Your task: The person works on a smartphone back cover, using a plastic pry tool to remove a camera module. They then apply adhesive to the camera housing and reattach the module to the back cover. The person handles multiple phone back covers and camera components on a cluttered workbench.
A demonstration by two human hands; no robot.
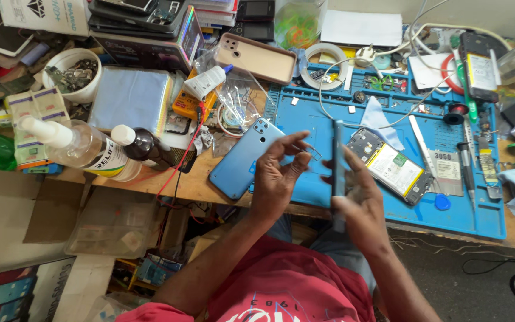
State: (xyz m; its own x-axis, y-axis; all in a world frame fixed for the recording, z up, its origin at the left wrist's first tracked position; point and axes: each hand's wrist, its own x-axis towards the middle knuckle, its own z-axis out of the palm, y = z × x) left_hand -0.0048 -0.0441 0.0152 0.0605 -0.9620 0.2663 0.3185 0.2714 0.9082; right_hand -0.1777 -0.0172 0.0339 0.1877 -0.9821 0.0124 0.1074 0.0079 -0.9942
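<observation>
— What lay on the desk?
— A blue work mat, an opened phone, a blue back cover, two bottles, and a white cup of parts.

Red short-sleeved shirt, white print on front; forearms and hands bare.

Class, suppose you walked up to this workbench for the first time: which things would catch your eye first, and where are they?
At the centre, the right hand holds a phone edge-on, while the left hand pinches a small tray-like part beside it. Under them a bright blue work mat covers the right of the bench, with an opened phone showing its battery. Left of the hands lies a light blue back cover, camera cut-out upward.
</observation>
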